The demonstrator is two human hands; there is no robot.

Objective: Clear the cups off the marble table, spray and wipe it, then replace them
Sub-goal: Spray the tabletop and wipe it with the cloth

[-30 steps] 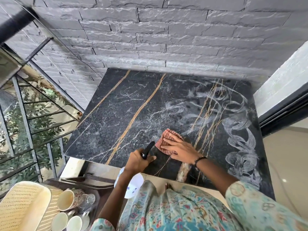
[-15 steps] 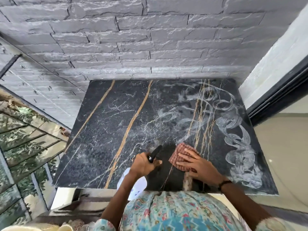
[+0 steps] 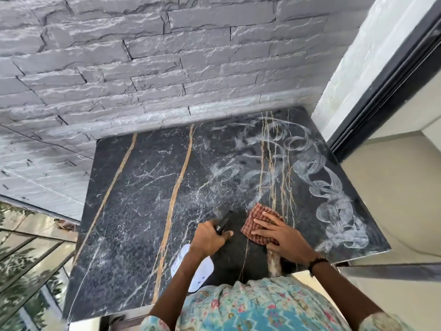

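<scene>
The black marble table [image 3: 133,211] with gold veins fills the middle of the head view. White swirled wipe streaks cover its right half. My right hand [image 3: 279,232] presses flat on a red checked cloth [image 3: 259,223] near the table's front edge. My left hand [image 3: 207,237] grips a white spray bottle [image 3: 198,271] by its black trigger head, nozzle aimed forward over the table. A fine mist of droplets lies on the marble just ahead of the nozzle. No cups are in view.
A grey stone-brick wall [image 3: 167,68] backs the table. A dark-framed doorway [image 3: 386,87] and pale floor lie to the right. Glass railing with foliage behind it [image 3: 28,259] runs along the left.
The view has swung right and up, so the cups and basket at lower left are out of sight. My right hand has slid the cloth slightly rightward. Fresh droplets show ahead of the nozzle.
</scene>
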